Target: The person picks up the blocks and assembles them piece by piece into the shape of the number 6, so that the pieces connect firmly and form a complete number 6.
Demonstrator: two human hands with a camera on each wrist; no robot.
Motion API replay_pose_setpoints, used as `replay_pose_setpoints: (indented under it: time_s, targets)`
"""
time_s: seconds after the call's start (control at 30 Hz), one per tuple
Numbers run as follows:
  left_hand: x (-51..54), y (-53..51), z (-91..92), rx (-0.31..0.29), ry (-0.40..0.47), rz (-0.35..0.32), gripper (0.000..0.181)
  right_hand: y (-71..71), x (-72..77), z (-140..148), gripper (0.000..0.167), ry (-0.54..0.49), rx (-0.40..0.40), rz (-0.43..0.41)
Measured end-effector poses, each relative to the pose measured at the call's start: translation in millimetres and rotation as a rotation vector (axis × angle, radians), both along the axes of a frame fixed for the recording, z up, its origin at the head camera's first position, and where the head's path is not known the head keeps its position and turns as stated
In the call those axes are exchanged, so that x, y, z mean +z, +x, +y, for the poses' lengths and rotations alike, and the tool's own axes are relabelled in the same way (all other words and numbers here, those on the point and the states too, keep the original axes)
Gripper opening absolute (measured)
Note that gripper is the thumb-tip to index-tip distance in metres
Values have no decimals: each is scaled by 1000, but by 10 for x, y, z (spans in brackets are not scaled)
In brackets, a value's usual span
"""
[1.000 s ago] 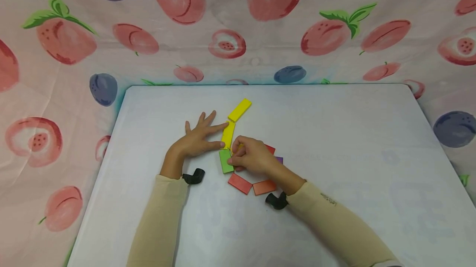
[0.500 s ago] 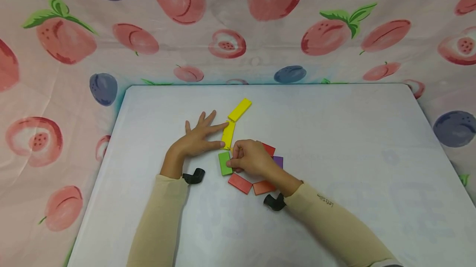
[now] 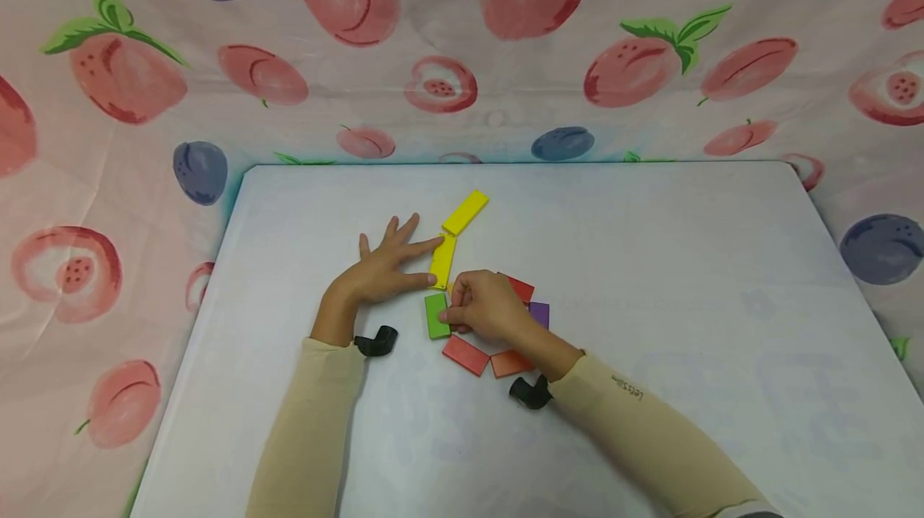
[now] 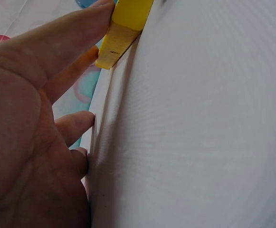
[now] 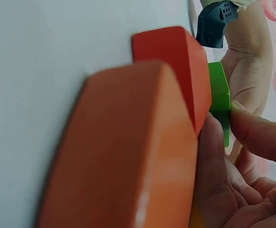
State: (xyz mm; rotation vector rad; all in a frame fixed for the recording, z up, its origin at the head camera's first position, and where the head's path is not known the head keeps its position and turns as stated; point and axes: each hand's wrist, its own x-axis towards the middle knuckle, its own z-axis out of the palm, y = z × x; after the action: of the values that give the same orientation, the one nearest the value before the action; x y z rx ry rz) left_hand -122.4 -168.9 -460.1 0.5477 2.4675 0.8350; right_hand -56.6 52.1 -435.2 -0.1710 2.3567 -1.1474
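My left hand (image 3: 382, 268), fingers spread, touches a yellow block (image 3: 443, 263) with the tips of its index finger and thumb. In the left wrist view, the thumb (image 4: 80, 28) lies against that yellow block (image 4: 130, 16). My right hand (image 3: 491, 305) pinches a green block (image 3: 436, 317) by its right side; its thumb tip is on the block and the other fingers are curled. In the right wrist view, the green block (image 5: 219, 95) shows beyond a red block (image 5: 168, 54). A small gap separates the green and yellow blocks in the head view.
Another yellow block (image 3: 465, 212) meets the far end of the first. Around my right hand lie a light red block (image 3: 465, 355), an orange block (image 3: 511, 363), a purple block (image 3: 539, 315) and a red block (image 3: 520, 289). All are on the white table (image 3: 686, 277).
The green block has shifted slightly nearer to me, opening a gap from the yellow block. My right hand and forearm have moved a little, uncovering more of the purple block. The left hand stays put.
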Motion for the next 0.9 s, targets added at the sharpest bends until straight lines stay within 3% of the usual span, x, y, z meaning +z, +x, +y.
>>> replay_pose_setpoints:
  time_s: [0.33, 0.63, 0.9]
  targets:
    - [-18, -8, -7, -8, -5, 7, 68, -10, 1, -10, 24, 24, 3, -20]
    - [-29, -5, -12, -11, -6, 4, 67, 8, -29, 8, 19, 20, -15, 18]
    - [-15, -2, -16, -8, -6, 2, 68, 18, -21, 10, 19, 32, -28, -26]
